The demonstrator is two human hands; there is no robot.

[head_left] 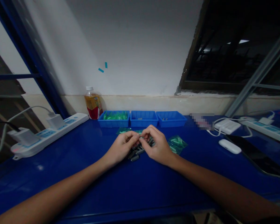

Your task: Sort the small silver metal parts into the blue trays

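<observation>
My left hand (pixel 121 145) and my right hand (pixel 156 145) meet at the middle of the blue table, thumbs and fingertips pinched together. Whatever lies between the fingertips is too small and too covered to name. Just beneath the hands is a heap of dark metallic cylindrical pieces (pixel 134 158), partly hidden by the fingers. To the right of my right hand lies a clear green-tinted bag (pixel 178 141) with pale green sticks in it. Another such bag (pixel 123 130) shows behind the fingers.
Three blue trays line the wall: the left tray (pixel 114 125) holds green pieces, the middle tray (pixel 144 124) and right tray (pixel 172 123) a few small bits. A drink bottle (pixel 93 104) and power strip (pixel 49 133) stand left; an earphone case (pixel 230 146) and phone (pixel 259 157) lie right.
</observation>
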